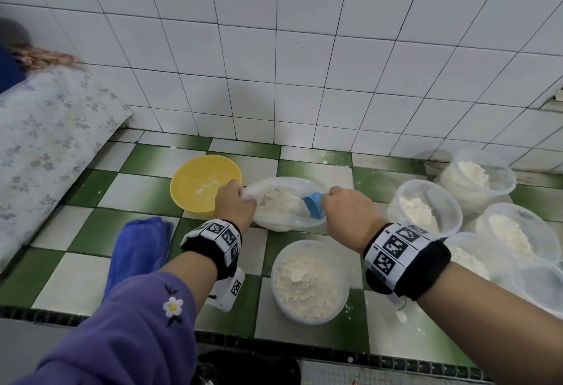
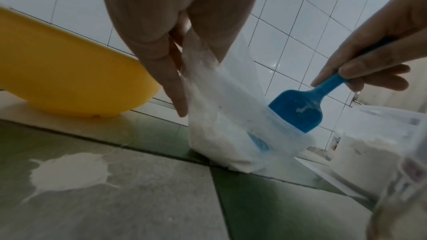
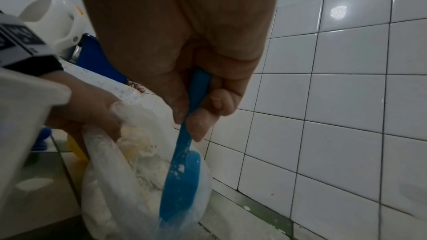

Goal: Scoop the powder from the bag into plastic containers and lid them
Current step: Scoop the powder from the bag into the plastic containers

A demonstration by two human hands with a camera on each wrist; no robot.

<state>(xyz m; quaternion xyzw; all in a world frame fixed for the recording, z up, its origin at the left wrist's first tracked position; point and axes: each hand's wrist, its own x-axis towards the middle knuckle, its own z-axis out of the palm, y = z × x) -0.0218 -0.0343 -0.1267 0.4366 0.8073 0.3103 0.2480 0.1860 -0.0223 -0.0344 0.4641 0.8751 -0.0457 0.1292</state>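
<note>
Two hands share the work: our left hand [image 1: 234,201] pinches the clear plastic bag [image 1: 286,204] open; our right hand [image 1: 345,207], gripping the blue plastic scoop [image 1: 313,204], angles it down into the powder.

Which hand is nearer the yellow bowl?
Left. The left hand grips the bag edge right beside the yellow bowl; the right hand, holding the blue scoop, is across the bag.

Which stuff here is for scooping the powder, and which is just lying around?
For the job: bag, blue scoop, powder-filled containers, left hand, right hand.
Lying about: yellow bowl, blue cloth, flowered fabric.
</note>
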